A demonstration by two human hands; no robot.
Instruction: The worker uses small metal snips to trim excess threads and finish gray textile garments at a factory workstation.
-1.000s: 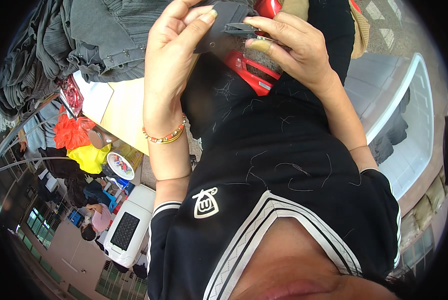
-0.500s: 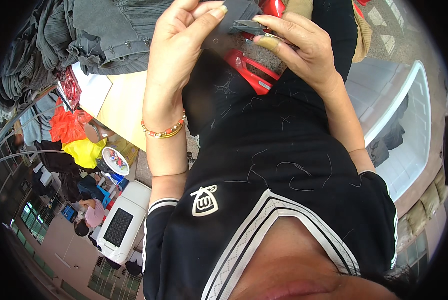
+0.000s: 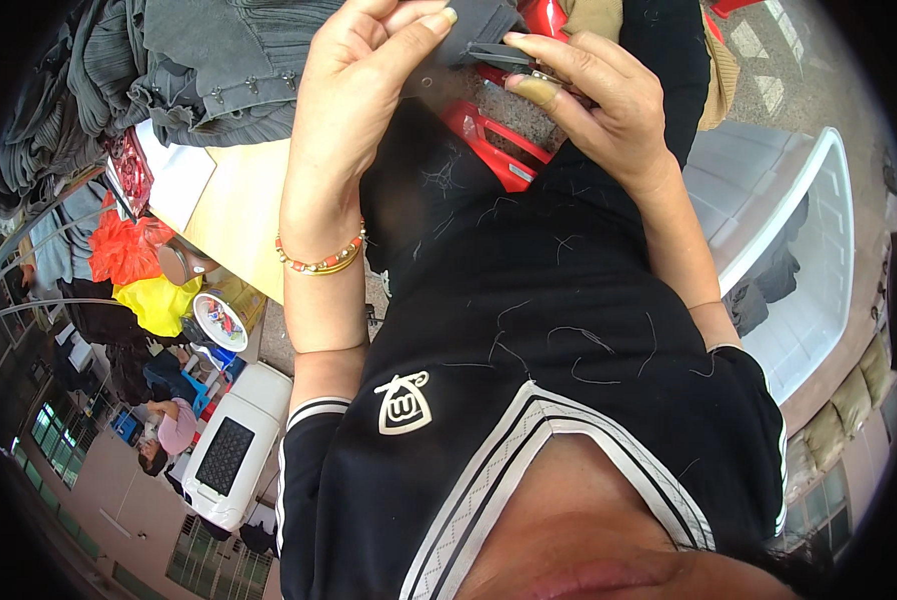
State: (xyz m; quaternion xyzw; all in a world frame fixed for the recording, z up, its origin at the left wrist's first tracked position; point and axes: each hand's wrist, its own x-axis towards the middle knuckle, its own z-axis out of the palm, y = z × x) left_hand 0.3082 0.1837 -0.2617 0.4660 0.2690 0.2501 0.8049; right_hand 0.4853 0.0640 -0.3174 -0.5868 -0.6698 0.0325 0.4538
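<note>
At the top of the view, my left hand (image 3: pixel 354 100) pinches a piece of dark grey fabric (image 3: pixel 477 22) between thumb and fingers. My right hand (image 3: pixel 614 115) is closed around a pair of thread snips (image 3: pixel 497 54), whose metal blades point left and meet the edge of the cloth. Yellowish tape or covering wraps the right thumb. Whether the blades are cutting a thread cannot be made out. Loose thread ends lie over my black clothing (image 3: pixel 489 270) below the hands.
Dark grey garments (image 3: pixel 219 70) are heaped at the upper left by a light wooden tabletop (image 3: pixel 254 205). A red plastic stool (image 3: pixel 499 150) shows between my legs. On the right stands a white bin (image 3: pixel 837 250) with dark cloth inside. Another person (image 3: pixel 177 425) sits far left.
Both hands keep nearly the same grip on the fabric and the snips. The whole view has shifted slightly, so the surroundings sit a little further left.
</note>
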